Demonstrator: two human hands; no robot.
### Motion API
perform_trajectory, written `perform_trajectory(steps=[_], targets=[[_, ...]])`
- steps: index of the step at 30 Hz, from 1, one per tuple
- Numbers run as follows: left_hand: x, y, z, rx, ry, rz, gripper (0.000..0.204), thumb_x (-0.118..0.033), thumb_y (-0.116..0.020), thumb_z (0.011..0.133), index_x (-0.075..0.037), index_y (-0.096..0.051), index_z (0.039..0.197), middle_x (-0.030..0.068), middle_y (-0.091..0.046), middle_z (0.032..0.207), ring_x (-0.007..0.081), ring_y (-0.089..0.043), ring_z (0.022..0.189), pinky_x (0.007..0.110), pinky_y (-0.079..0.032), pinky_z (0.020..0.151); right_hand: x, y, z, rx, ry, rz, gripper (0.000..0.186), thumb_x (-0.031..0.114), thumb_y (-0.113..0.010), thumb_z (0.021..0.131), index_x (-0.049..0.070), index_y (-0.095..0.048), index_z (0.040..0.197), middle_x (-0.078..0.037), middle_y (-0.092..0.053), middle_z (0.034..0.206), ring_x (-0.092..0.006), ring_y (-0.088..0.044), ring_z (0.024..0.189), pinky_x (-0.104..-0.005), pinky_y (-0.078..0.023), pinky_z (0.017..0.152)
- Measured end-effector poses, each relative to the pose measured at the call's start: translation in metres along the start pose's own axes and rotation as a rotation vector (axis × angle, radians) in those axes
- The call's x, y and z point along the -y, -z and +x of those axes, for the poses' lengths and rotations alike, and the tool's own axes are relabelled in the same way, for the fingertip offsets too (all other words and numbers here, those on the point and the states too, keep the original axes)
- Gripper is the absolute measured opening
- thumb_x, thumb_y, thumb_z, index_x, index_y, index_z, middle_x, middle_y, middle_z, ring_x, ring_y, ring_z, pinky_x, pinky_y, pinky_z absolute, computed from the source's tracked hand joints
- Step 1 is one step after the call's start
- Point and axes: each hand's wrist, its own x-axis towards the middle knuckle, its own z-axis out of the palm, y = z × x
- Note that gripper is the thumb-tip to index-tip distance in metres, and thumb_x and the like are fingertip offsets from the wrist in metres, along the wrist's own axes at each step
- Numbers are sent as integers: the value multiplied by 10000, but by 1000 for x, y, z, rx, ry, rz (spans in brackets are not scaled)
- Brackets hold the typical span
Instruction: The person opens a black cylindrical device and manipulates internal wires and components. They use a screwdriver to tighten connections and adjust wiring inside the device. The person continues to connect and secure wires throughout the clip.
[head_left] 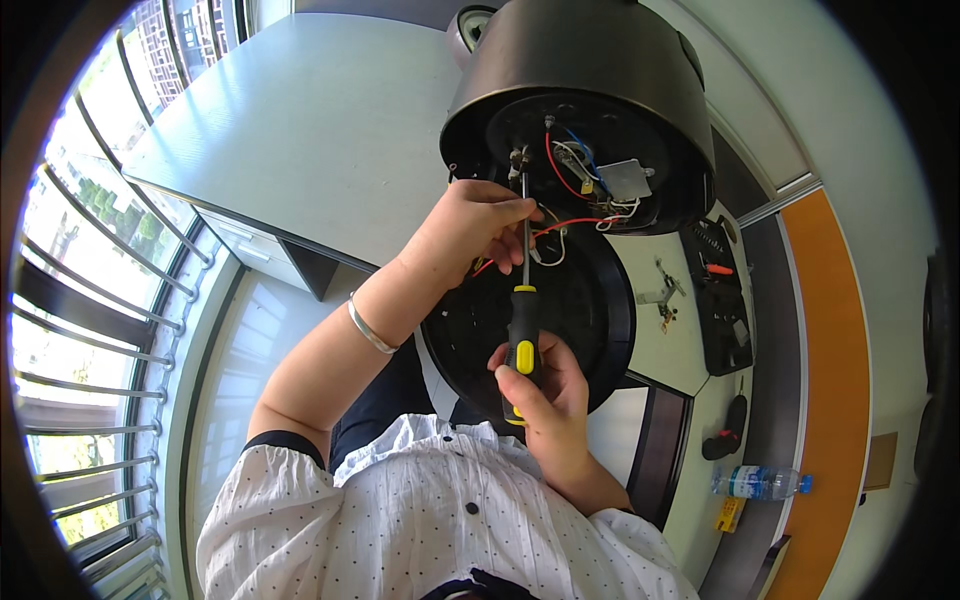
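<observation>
Screwdriver (521,330) handle sits in right hand (545,395) fingers (520,385).

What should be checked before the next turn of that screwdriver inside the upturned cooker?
1. Right hand wrapped round the screwdriver handle: ok.
2. Left hand steadying the shaft near the tip: ok.
3. Tip seated in a screw head: cannot tell, too small.
4. Red wire away from the shaft: not ok, it crosses right beside it.
5. Black cooker body resting on the desk: ok.
6. Loose base plate stable on the lap: cannot tell.
</observation>
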Motion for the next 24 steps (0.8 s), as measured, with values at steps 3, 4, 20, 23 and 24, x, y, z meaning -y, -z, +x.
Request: perform_trajectory(steps=[3, 4, 20, 23, 24], targets=[[-3, -2, -1, -37, 9, 75, 229, -149, -580, 866, 79, -599, 878, 70, -555, 608, 118, -529, 455, 216, -414, 380, -7, -2, 0, -65, 116, -280, 379, 101, -642, 822, -33, -446, 1118, 1, -521, 840, -31, -452, 670, -176, -393, 591], [-2, -2, -1, -34, 6, 69, 227, -147, -583, 863, 79, -600, 878, 71, -556, 608, 118, -527, 453, 215, -414, 379, -8, -1, 0, -76, 166, -415, 401, 97, -643, 817, -40, -439, 1134, -2, -517, 828, -38, -459, 672, -182, -399, 589], [2, 0, 4, -1, 18, 23, 239, -160, -551, 886, 73, -601, 889, 95, -601, 669, 121, -548, 487, 213, -452, 428, -6, 8, 1, -25, 263, -656, 512, 44, -569, 831, -60, -360, 1286, -122, -576, 895, -121, -574, 656, -201, -467, 574], [3, 1, 5, 0, 24, 17, 239, -165, -552, 886, 70, -597, 886, 99, -603, 674, 121, -550, 494, 216, -452, 434, -6, 6, -1, -134, 483, -1084, 512, 2, -582, 813, -82, -371, 1273, -103, -577, 975, -106, -563, 750, -208, -460, 687], [4, 1, 6, 10, 21, 6, 239, -166, -551, 886, 69, -595, 885, 101, -604, 675, 121, -551, 497, 217, -451, 436, -3, 5, -2, -158, 521, -1192, 518, -2, -579, 812, -83, -366, 1277, -105, -570, 1009, -106, -559, 760, -211, -457, 697]])
